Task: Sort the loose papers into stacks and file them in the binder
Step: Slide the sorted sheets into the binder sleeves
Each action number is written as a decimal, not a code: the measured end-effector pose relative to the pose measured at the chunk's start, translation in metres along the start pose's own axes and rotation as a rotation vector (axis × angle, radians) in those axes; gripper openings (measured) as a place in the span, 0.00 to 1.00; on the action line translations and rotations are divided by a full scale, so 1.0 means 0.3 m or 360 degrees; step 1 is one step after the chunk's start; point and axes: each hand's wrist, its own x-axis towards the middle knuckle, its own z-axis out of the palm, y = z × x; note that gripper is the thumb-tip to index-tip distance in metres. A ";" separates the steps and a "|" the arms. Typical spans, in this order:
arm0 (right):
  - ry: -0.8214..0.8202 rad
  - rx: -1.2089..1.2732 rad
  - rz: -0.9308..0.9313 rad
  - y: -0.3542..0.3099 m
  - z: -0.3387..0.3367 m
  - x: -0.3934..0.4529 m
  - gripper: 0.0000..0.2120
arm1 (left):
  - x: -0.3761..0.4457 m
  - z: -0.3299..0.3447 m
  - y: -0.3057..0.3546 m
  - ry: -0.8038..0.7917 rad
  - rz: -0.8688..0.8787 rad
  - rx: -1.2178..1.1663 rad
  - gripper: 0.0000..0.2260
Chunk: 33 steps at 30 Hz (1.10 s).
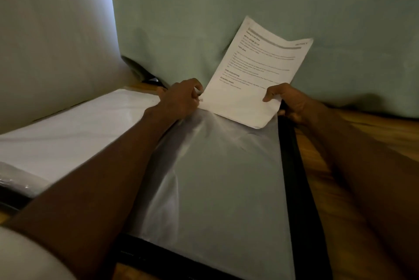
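- L hand: fingers pinch sleeve top edge
- R hand: fingers clamped on sheet bottom corner; sheet at sleeve mouth
- binder open on wood surface

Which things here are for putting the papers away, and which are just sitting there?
For the job:
printed sheet, gripped by the left hand and the right hand
plastic sleeve
open binder

Just there:
green cloth
wooden floor

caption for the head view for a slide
Both hands feed a printed sheet into a binder's clear sleeve.
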 end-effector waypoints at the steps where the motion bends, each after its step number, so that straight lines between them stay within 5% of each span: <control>1: 0.0006 -0.0038 0.0000 -0.003 0.006 0.000 0.11 | 0.001 -0.002 -0.006 0.0002 -0.0004 0.0003 0.14; 18: 0.0119 0.0078 0.0088 -0.018 0.022 0.043 0.35 | 0.020 0.013 -0.027 0.0118 -0.0072 -0.0088 0.16; 26: 0.0188 0.0159 0.0030 -0.003 0.026 0.045 0.22 | 0.015 0.001 -0.023 -0.0017 0.0178 -0.0019 0.11; 33: 0.0172 0.0164 0.0027 0.007 0.007 0.052 0.32 | 0.030 -0.010 -0.042 -0.0136 0.0148 0.0261 0.15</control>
